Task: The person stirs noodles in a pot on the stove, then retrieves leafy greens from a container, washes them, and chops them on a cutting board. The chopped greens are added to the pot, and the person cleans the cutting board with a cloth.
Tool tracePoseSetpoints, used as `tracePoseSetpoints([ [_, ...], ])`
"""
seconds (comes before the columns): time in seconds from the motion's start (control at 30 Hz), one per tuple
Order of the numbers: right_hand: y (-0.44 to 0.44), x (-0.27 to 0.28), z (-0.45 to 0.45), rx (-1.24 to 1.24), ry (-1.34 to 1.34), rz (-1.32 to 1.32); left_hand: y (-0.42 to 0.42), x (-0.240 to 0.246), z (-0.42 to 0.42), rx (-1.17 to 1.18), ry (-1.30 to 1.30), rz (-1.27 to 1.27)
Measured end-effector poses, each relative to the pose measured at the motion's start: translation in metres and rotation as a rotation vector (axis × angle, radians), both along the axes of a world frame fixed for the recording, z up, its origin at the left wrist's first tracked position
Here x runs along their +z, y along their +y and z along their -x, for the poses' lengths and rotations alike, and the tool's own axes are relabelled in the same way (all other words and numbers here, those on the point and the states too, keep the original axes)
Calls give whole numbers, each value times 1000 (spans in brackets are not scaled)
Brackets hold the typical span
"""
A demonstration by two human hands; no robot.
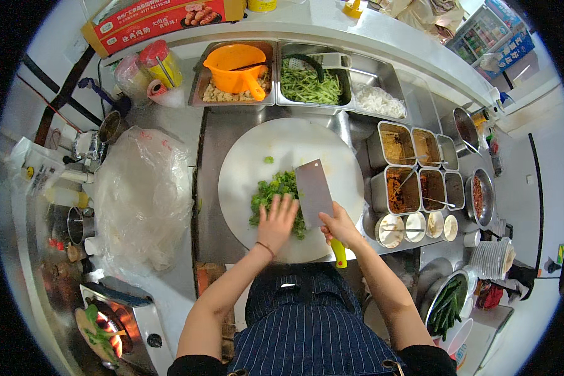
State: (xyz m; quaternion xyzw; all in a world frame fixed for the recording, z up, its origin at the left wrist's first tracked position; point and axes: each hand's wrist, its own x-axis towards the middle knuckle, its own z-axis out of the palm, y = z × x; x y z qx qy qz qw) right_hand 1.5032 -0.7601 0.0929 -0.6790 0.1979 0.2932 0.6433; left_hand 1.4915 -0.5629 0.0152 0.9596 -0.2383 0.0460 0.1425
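Note:
Chopped leafy greens [268, 195] lie heaped on a round white cutting board [249, 150], with one small scrap apart from the heap. My left hand [278, 223] rests palm down over the near part of the greens, fingers spread. In my right hand [340, 225] is a cleaver with a wide grey blade [314, 192] and a yellow-green handle [339, 254]. The blade lies at the right side of the heap, its front end pointing away from me. My left palm hides some of the greens.
Steel pans hold shredded cucumber [310, 87], white shreds [380, 101] and an orange ladle-like scoop [235, 68]. Seasoning tins [402, 188] and small bowls [390, 230] stand right. A plastic-covered mound [141, 202] lies left; a gas stove [141, 324] burns lower left.

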Motion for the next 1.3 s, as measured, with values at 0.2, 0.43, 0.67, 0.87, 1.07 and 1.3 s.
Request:
tracePoseSetpoints([
  [0.2,-30,-10,16,-81,-86,167,2,5,-25,-10,174,478],
  [0.43,-59,-63,43,260,-507,1056,50,-17,-23,422,133,420],
  [0.67,-35,-54,27,325,-569,1006,57,-71,-31,380,63,546],
  [0.87,34,-57,29,682,-681,908,63,-70,-27,490,0,670],
  [1.07,72,-86,14,644,-742,827,49,-73,-37,310,35,646],
  [1.3,33,-25,6,324,-305,354,20,-2,-20,266,-132,538],
])
